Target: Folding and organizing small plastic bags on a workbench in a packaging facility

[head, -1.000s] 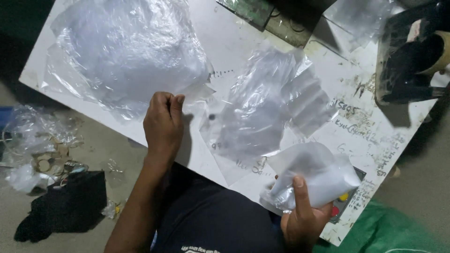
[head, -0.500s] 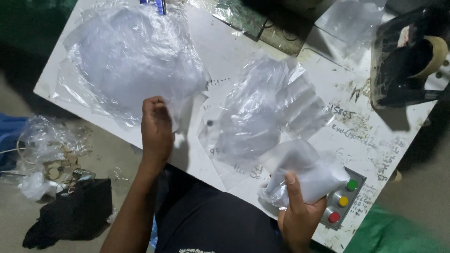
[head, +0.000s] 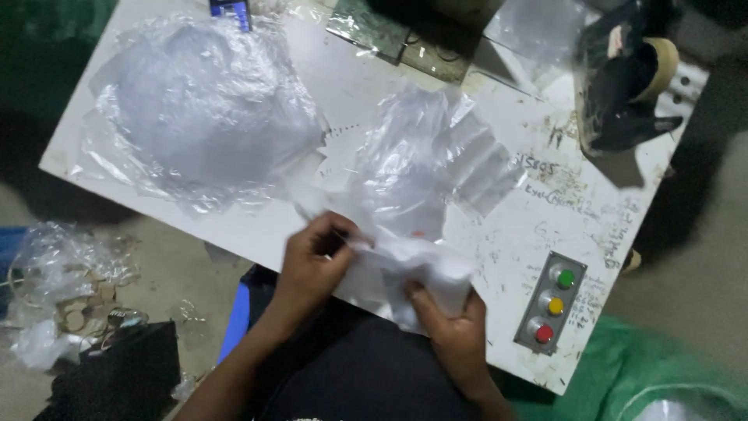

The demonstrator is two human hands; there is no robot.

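White table (head: 499,234); both hands apparently pinching plastic bag (head: 405,269).

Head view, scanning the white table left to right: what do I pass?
Large heap of clear plastic bags → crumpled clear bags at the middle → three-button control panel → black tape dispenser at the far right corner.

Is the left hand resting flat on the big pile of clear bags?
No: the left hand is at the table's near edge, gripping the small white packet together with the right hand, clear of the bag pile.
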